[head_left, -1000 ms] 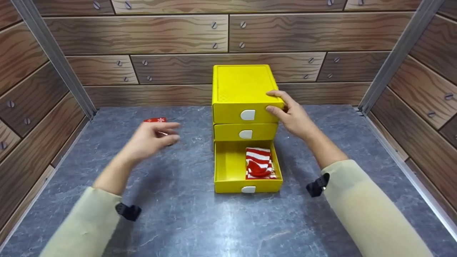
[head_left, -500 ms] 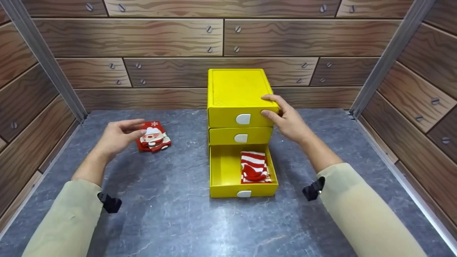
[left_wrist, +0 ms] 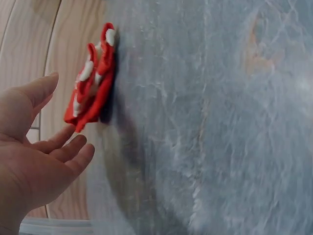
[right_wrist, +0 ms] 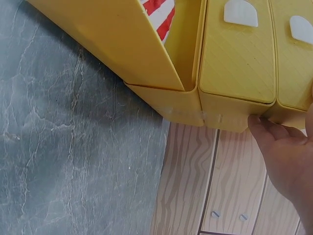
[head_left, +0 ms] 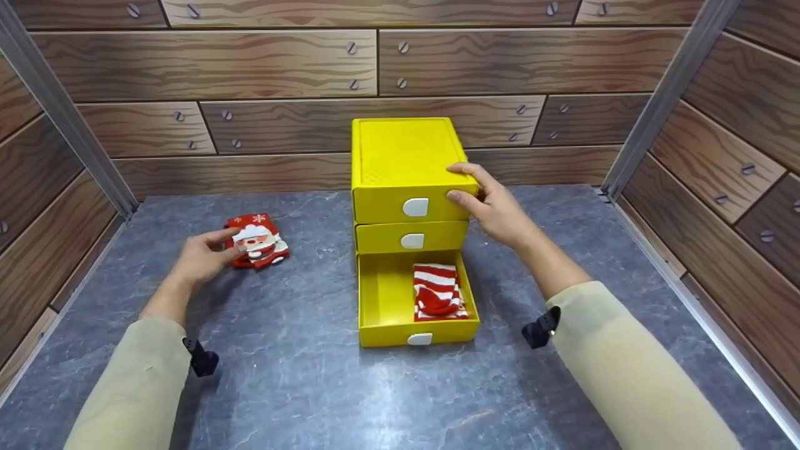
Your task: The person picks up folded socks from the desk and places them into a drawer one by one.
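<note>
My left hand (head_left: 199,257) is at the left edge of folded red Santa socks (head_left: 259,240) on the table. In the left wrist view its thumb and fingers are spread, with a gap between them and the red socks (left_wrist: 93,83). My right hand (head_left: 500,209) grips the upper right front corner of a yellow drawer cabinet (head_left: 406,150), thumb on the front, a finger on top. The lowest drawer (head_left: 387,334) is pulled out. Folded red-and-white striped socks (head_left: 436,290) lie in its right half.
The upper two drawers, each with a white handle (head_left: 415,207), are closed. The grey marbled table (head_left: 300,375) is bounded by a wood-patterned back wall (head_left: 281,62) and side walls (head_left: 719,162). A small black camera sits on each sleeve.
My left hand has moved left to the Santa socks, which it partly covered a second ago. My right hand keeps its grip on the cabinet. The view has shifted slightly.
</note>
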`<action>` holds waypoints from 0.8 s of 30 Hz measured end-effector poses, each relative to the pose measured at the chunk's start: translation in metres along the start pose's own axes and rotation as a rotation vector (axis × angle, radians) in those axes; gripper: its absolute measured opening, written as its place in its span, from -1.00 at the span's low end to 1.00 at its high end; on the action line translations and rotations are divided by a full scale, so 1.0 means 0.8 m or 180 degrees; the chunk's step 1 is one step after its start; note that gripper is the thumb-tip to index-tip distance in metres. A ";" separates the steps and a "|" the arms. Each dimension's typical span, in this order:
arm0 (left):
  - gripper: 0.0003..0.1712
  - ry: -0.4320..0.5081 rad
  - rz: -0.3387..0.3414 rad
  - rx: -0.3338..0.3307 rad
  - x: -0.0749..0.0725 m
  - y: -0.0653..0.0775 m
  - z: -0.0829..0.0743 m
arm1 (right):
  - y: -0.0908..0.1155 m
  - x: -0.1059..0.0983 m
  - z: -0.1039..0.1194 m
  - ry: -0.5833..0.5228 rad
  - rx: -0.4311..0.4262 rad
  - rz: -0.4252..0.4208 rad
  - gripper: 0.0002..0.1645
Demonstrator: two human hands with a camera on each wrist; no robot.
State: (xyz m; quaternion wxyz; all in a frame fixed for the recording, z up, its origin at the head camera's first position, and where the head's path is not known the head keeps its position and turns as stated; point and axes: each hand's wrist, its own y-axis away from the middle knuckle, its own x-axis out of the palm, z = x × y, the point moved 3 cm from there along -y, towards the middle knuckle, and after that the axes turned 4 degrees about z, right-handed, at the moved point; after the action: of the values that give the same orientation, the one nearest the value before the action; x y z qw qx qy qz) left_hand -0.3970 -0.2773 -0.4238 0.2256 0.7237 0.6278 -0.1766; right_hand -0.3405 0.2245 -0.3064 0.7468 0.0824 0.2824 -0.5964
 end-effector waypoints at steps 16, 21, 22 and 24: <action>-0.29 -0.0007 -0.0059 -0.0181 0.017 -0.015 0.012 | -0.018 -0.002 -0.038 0.0030 -0.0055 -0.0018 -0.40; -0.33 -0.0231 -0.0158 -0.0092 0.027 -0.019 0.010 | -0.017 -0.002 -0.039 0.0064 0.0016 -0.0032 -0.40; -0.33 -0.0280 -0.0163 -0.0092 0.028 -0.020 0.010 | -0.017 -0.002 -0.037 0.0068 0.0031 -0.0036 -0.40; -0.33 -0.0392 -0.0171 -0.0124 0.032 -0.022 0.010 | -0.015 -0.002 -0.033 0.0073 0.0055 -0.0036 -0.41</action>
State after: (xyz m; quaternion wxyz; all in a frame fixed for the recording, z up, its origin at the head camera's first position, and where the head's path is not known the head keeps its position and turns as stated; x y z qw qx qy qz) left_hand -0.4101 -0.2587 -0.4461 0.2730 0.6899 0.6352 -0.2144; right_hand -0.3603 0.2347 -0.3248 0.7394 0.0941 0.2863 -0.6020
